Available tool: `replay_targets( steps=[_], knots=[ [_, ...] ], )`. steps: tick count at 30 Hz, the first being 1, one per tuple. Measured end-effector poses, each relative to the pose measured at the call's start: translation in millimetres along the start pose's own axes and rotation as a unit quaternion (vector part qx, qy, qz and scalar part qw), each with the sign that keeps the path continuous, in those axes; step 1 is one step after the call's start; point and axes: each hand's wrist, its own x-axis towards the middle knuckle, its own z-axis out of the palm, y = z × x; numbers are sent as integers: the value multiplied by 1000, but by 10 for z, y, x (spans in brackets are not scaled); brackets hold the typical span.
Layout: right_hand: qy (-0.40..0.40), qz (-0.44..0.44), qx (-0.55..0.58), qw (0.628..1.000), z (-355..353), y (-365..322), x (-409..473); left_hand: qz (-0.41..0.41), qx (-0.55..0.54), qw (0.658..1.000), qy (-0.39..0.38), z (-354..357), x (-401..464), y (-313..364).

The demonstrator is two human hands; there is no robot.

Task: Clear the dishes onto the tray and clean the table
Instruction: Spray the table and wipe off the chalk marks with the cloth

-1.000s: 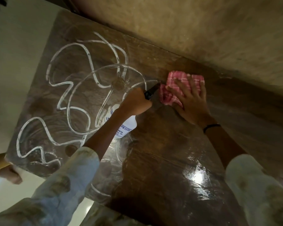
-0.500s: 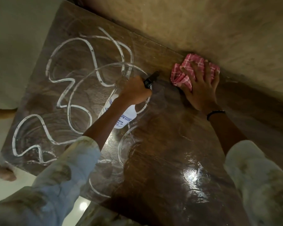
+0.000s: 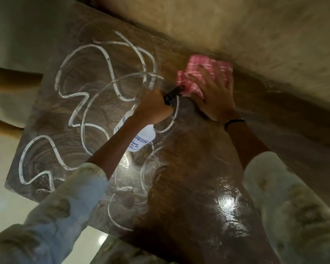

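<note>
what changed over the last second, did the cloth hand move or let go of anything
The right hand slid the pink checked cloth away from the spray bottle along the table's far edge, then back to its nozzle. Nothing was let go: the cloth stays pressed flat, the left hand still grips the bottle, and the white foam trails are unwiped.

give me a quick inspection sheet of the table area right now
surface: wooden table, white foam lines on its left part, wet shine on the right
job's things: pink checked cloth at the far edge; white spray bottle
clutter: nothing seen
grippers: left hand grips the spray bottle; right hand lies flat on the cloth
cables: nothing seen
surroundings: beige wall behind, pale floor left
</note>
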Motion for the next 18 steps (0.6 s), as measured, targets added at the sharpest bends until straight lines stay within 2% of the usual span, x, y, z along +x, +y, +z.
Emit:
replay_targets(
  steps=[6,11,13,18],
  knots=[
    [-6,185,-1,983,-49,779,-825,-3,-39,999,-34,88,-16,76],
    [-16,293,25,956,-62,654,-886,-6,-60,997,-44,79,-21,37],
    [-19,284,31,958,-82,423,-689,-12,-66,996,-53,58,-30,-7],
    [-18,141,17,990,-60,-261,69,-25,-71,997,-34,-2,-116,-216]
  ],
)
